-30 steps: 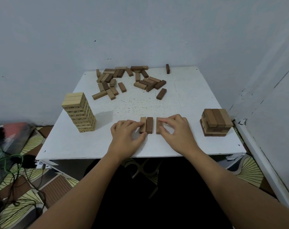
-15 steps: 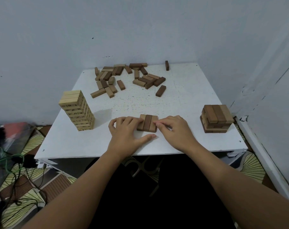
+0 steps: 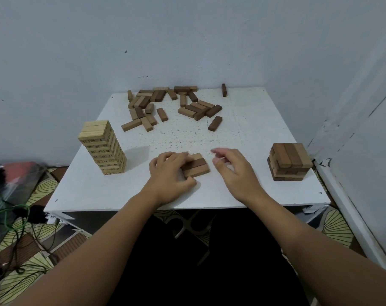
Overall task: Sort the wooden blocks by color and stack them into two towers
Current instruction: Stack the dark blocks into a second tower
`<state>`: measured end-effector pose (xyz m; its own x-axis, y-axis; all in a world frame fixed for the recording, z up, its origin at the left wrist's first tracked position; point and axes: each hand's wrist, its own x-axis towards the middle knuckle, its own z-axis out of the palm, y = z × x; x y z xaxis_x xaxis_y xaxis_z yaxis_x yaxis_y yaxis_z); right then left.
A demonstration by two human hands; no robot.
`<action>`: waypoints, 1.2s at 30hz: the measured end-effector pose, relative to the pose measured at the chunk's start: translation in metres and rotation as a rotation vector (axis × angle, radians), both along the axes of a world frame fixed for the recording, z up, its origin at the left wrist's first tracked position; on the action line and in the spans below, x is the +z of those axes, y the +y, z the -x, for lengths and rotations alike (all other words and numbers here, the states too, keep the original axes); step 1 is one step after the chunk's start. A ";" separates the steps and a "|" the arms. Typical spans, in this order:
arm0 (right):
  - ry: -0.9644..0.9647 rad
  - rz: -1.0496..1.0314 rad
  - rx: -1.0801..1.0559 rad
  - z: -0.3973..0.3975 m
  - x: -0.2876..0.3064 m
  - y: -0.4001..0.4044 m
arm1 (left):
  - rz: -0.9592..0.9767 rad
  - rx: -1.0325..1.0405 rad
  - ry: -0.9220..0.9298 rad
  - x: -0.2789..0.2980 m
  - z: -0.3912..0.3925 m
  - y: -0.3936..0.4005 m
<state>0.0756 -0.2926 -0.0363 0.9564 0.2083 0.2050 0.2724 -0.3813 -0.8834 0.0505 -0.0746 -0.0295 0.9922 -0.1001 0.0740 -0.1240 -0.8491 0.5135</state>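
A: What is held by the left hand [image 3: 168, 173]?

B: A flat set of three rectangular brown wooden blocks [image 3: 196, 166] is gripped, fingers curled over it and thumb at its near edge, on the speckled white square table [image 3: 249, 138].

A: And the right hand [image 3: 236, 171]?

B: It is held just beside the set, fingers loosely parted and blurred, nothing grasped.

A: The rest?

B: A tall pale numbered wooden tower [image 3: 102, 147] is seen left, a squat brown wooden stack [image 3: 289, 161] right, loose brown blocks [image 3: 172, 107] scattered at the far edge.

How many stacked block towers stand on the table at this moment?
2: a light tower near the table's left edge and a short brown tower near its right edge. None seem hidden.
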 end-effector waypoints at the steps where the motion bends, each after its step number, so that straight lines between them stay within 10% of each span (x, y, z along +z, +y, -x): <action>1: 0.041 -0.048 -0.009 -0.001 0.004 0.000 | 0.033 -0.029 0.018 0.005 0.000 0.001; 8: 0.361 -0.488 0.012 -0.011 0.019 0.041 | 0.871 0.336 0.019 0.010 0.004 -0.027; 15: 0.417 -0.554 0.049 -0.008 0.002 0.057 | 0.979 0.336 -0.005 -0.002 0.001 -0.041; 27: 0.374 -0.432 0.027 -0.008 -0.002 0.053 | 0.891 0.344 0.027 0.005 0.004 -0.040; 36: 0.340 0.498 0.351 -0.044 0.037 0.000 | 0.144 0.064 0.383 0.034 -0.012 0.026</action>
